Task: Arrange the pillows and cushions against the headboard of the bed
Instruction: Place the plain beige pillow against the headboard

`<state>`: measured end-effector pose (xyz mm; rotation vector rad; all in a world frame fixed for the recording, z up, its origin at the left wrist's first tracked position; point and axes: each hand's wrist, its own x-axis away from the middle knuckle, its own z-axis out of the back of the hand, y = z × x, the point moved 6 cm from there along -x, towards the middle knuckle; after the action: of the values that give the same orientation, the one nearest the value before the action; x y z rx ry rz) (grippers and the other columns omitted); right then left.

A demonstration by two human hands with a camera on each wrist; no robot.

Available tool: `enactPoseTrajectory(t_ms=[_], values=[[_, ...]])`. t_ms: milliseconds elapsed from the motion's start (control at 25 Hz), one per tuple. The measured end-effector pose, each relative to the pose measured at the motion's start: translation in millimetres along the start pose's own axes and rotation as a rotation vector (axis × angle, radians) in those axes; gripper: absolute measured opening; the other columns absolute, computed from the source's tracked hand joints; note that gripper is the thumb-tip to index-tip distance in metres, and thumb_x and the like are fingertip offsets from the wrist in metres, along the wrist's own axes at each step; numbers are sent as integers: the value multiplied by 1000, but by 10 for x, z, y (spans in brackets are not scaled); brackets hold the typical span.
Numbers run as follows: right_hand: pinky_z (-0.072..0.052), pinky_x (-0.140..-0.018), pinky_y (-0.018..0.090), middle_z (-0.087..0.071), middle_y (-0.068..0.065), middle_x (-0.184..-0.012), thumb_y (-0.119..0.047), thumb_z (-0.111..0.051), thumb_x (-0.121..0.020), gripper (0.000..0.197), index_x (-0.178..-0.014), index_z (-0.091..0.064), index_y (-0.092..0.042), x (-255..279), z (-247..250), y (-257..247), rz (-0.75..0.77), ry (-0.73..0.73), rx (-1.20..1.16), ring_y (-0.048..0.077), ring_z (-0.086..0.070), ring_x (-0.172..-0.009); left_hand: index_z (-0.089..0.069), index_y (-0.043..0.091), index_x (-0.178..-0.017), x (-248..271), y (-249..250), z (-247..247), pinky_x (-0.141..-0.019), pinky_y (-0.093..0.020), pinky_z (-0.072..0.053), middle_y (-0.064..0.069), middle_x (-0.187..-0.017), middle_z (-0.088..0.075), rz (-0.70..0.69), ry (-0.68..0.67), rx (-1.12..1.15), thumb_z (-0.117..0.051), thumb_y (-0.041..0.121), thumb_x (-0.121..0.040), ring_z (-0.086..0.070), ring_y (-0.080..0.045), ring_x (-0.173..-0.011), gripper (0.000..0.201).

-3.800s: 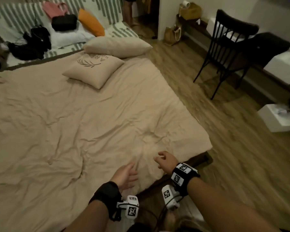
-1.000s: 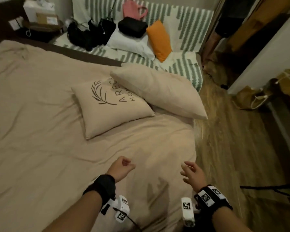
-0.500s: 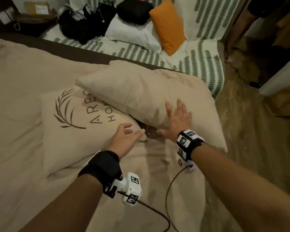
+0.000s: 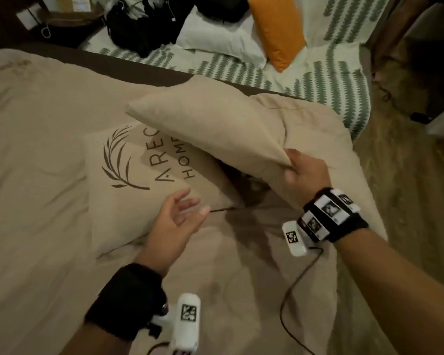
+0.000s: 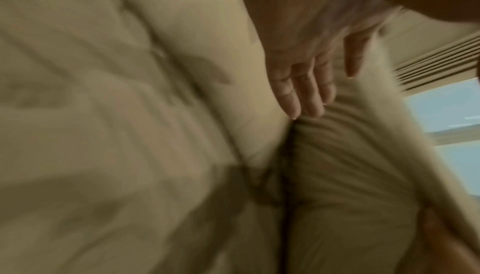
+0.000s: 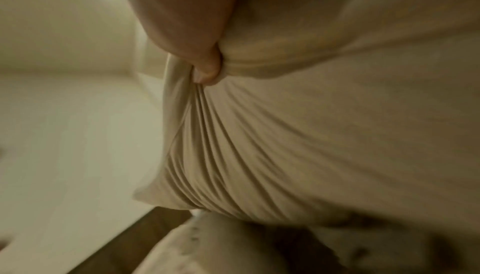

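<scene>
A plain beige pillow (image 4: 215, 129) is lifted at its near edge over the bed (image 4: 36, 149); my right hand (image 4: 296, 170) pinches a bunch of its fabric, and the right wrist view shows the thumb pressed into the gathered cloth of the pillow (image 6: 311, 134). Partly under it lies a square beige cushion (image 4: 128, 201) printed with a leaf and lettering. My left hand (image 4: 187, 208) hovers open over the cushion's near right corner, fingers spread. In the blurred left wrist view its fingers (image 5: 298, 93) lie straight at the seam between cushion and pillow.
Beyond the bed's dark edge a green-striped sofa (image 4: 318, 78) carries an orange cushion (image 4: 277, 29), a white pillow (image 4: 221, 44) and black bags (image 4: 144, 26). Wooden floor (image 4: 408, 201) runs along the right. A cable (image 4: 292, 290) trails from my right wrist.
My right hand went from resting flat on the plain pillow to gripping its near edge and lifting it. My left hand stayed open near the cushion's corner.
</scene>
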<state>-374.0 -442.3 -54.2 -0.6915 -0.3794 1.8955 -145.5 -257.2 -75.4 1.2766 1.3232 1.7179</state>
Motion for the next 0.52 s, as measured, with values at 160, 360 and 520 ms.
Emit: enactPoseTrajectory(t_ms=[160, 360, 520], values=[[-47, -71, 26, -75, 11, -88, -21, -47, -70, 39, -107, -57, -19, 1512, 378, -999, 372, -17, -144, 20, -61, -84, -53, 20, -129, 1225, 717, 686, -86, -38, -56, -10, -124, -67, -332, -79, 84, -85, 47, -66, -66, -31, -110, 76], [-52, -86, 30, -69, 7, -119, -23, -54, -82, 40, -122, -61, -20, 3211, -1166, -1238, 199, -975, -95, 28, -67, -103, -57, 31, -121, 1694, 882, 1062, -86, -32, -57, -3, -113, -71, -305, 44, -102, -81, 50, -68, -69, -22, -104, 61], [-49, -87, 37, -67, 8, -116, -64, -22, -93, 65, -115, -64, -20, 3340, -1429, -1491, 38, -1112, -48, 30, -62, -105, -41, 18, -142, 611, 295, 1539, -110, -34, -35, -8, -143, -47, -128, 202, -808, -78, 51, -69, -44, -23, -134, 88]])
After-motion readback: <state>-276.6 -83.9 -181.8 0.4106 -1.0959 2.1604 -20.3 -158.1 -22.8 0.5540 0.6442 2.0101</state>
